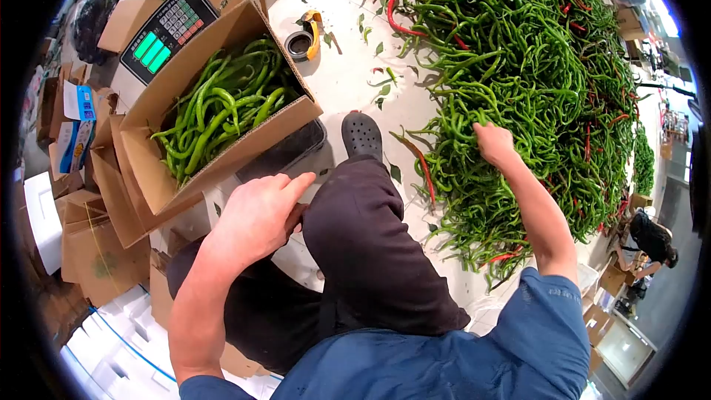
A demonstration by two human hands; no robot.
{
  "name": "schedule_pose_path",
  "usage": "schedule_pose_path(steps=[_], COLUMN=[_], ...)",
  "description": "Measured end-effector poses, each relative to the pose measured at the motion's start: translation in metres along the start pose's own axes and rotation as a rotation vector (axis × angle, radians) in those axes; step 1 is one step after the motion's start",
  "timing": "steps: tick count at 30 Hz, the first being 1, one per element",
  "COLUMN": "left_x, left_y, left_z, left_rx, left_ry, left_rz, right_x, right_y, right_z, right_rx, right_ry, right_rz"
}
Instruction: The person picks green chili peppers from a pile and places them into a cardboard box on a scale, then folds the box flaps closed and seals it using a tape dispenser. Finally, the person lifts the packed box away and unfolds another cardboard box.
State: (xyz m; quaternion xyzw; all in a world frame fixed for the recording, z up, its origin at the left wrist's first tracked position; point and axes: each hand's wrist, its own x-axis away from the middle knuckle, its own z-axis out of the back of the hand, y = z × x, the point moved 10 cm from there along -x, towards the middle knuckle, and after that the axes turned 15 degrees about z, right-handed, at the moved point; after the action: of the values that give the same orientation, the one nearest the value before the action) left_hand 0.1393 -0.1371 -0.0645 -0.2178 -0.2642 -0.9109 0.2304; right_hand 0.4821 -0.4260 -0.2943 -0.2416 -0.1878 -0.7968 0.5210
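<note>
A large heap of long green peppers point(533, 81), with a few red ones among them, covers the floor at the right. My right hand point(494, 142) reaches to the heap's near left side, its fingers closed at the peppers; what they grip is too small to make out. An open cardboard box point(285, 120) on the left holds long green peppers point(222, 104). Near that box, above my knee, my left hand point(266, 211) hangs with its index finger stretched out and nothing visible in it. The other fingers are partly hidden.
A scale display point(169, 32) stands behind the box. A tape dispenser point(305, 41) lies on the floor near scattered leaves. Flattened cartons point(104, 252) and white foam boxes point(122, 344) are at the left. Another person point(652, 241) bends down at the far right.
</note>
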Motion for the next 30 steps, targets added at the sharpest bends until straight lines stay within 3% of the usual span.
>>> schedule_pose_path(steps=[5, 13, 15, 19, 23, 25, 30], left_x=[0.005, 0.004, 0.000, 0.001, 0.001, 0.000, 0.002], left_y=[-0.002, 0.001, -0.005, -0.007, -0.001, 0.003, 0.013], left_z=[0.000, -0.006, -0.008, -0.007, -0.009, -0.011, -0.010], left_rx=[-0.012, 0.020, 0.024, 0.025, 0.005, 0.003, 0.010], left_ry=[0.022, 0.081, 0.057, 0.059, 0.019, 0.019, 0.044], left_rz=[-0.007, -0.085, -0.032, -0.003, 0.021, 0.005, -0.049], right_x=[0.080, 0.092, 0.103, 0.168, 0.242, 0.268, 0.292], right_y=[0.006, 0.000, 0.016, 0.063, 0.094, 0.105, 0.070], right_z=[0.014, 0.026, 0.039, 0.081, 0.118, 0.137, 0.207], right_rx=[-0.101, -0.035, -0.081, -0.438, -0.817, -0.924, -1.258], right_ry=[0.146, 0.295, 0.278, 0.682, 0.750, 0.910, 0.972], right_rz=[-0.123, -0.135, -0.233, -0.219, -0.342, -0.264, -0.093])
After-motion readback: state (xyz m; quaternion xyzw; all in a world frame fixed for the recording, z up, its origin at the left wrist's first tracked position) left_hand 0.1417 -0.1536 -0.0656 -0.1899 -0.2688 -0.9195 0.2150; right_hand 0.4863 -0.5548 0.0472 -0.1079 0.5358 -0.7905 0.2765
